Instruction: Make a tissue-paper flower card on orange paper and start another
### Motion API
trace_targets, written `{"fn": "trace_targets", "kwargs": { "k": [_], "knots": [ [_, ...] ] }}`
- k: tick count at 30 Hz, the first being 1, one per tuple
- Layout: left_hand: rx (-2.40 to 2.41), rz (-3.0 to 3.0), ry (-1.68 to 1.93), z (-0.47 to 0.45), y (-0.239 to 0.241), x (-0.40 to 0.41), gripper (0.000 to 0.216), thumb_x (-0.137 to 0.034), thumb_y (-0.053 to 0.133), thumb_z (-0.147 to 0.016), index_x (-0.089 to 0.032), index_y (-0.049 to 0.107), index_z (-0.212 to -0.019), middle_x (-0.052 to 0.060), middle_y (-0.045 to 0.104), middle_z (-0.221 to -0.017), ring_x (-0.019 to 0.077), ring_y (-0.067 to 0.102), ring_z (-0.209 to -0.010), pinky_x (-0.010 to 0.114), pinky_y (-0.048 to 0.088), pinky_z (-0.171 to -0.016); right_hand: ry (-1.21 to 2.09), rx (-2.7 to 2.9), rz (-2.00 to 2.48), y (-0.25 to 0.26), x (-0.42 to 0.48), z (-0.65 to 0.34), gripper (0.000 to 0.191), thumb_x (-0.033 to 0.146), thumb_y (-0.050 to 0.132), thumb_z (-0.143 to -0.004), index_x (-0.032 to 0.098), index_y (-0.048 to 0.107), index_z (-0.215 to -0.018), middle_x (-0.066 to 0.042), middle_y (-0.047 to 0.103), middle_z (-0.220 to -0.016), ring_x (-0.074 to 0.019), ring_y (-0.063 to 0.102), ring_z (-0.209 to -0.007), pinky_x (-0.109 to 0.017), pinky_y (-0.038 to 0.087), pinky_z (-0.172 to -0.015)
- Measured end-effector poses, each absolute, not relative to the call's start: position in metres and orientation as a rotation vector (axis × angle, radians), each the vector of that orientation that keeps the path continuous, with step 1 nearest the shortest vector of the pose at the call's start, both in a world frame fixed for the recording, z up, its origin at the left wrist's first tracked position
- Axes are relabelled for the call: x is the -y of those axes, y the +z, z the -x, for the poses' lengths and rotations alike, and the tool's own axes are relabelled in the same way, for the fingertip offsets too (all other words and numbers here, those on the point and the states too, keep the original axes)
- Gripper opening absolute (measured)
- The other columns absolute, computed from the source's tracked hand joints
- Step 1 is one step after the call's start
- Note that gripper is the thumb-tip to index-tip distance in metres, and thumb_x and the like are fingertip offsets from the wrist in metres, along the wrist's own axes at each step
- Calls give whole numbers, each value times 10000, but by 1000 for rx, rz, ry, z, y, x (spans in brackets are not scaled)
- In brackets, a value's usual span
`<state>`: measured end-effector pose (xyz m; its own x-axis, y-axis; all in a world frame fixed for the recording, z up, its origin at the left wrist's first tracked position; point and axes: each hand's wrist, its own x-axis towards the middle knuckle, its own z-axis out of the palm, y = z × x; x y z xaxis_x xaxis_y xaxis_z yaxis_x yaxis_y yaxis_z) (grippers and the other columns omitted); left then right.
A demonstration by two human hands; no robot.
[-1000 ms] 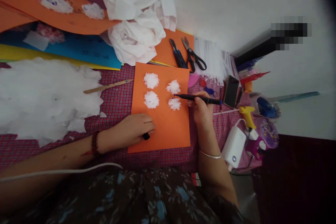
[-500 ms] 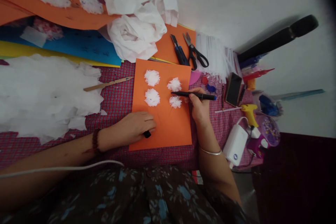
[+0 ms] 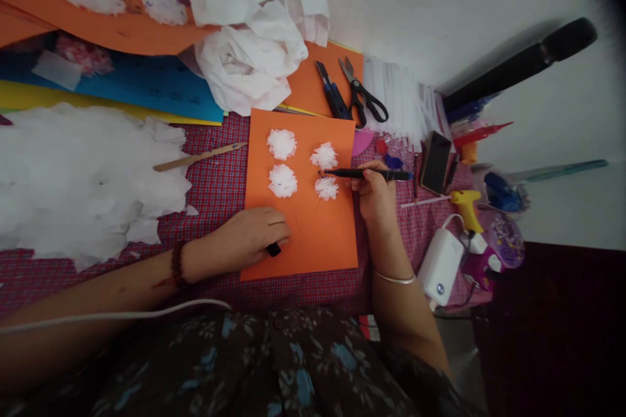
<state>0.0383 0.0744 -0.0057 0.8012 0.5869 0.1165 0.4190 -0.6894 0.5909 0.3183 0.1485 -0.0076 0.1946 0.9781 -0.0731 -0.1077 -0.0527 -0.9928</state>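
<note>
The right hand [image 3: 375, 195], pinching a pen [image 3: 345, 173], has slid back a little; drawing seems still going. The left hand [image 3: 261, 231] curls round a black cap [image 3: 274, 249].

Passage exists over the near right portion of the orange sheet [image 3: 320, 234]. Obstructions: left hand [image 3: 254, 232] across its left edge, right hand [image 3: 377, 197] at its right edge, scissors [image 3: 356, 86] and utility cutter [image 3: 334, 96] beyond its far edge.
</note>
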Motion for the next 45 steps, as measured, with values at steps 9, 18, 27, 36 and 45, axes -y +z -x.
{"fn": "trace_targets", "kwargs": {
  "k": [9, 18, 27, 36, 45],
  "knots": [
    [-748, -2411, 422, -41, 1, -76, 177, -147, 484, -983, -170, 627, -881, 25, 582, -794, 173, 517, -742, 294, 342, -665, 1049, 962, 1185, -3, -149, -327, 134, 370, 616, -796, 242, 578, -787, 76, 523, -530, -100, 515, -466, -241, 475, -522],
    [-754, -2425, 423, -42, 2, -76, 189, -152, 478, -987, -162, 634, -882, 27, 593, -801, 170, 515, -735, 290, 343, -663, 998, 1166, 1298, -9, -141, -307, 55, 271, 654, -787, 232, 619, -805, 55, 597, -624, -112, 549, -537, -259, 460, -552],
    [-749, -2418, 413, -41, 1, -77, 213, -178, 450, -1006, -173, 631, -892, 31, 612, -821, 172, 531, -757, 287, 355, -679, 975, 1200, 1348, -3, -142, -301, 54, 266, 639, -778, 226, 602, -786, 57, 575, -630, -107, 539, -545, -251, 436, -541],
    [-782, -2402, 355, -42, 1, -77, 247, -206, 423, -1013, -176, 620, -868, 37, 616, -820, 173, 552, -768, 284, 369, -669, 911, 810, 1168, 2, -154, -337, 221, 442, 630, -800, 232, 570, -832, 68, 515, -584, -113, 514, -507, -257, 450, -528],
    [-764, -2405, 412, -38, -7, -77, 229, -208, 416, -1014, -179, 632, -946, 40, 636, -859, 171, 589, -792, 275, 416, -687, 300, 778, 1467, 0, -161, -411, 170, 373, 604, -815, 209, 561, -836, 67, 506, -560, -122, 500, -502, -262, 421, -520]
  ]
}}
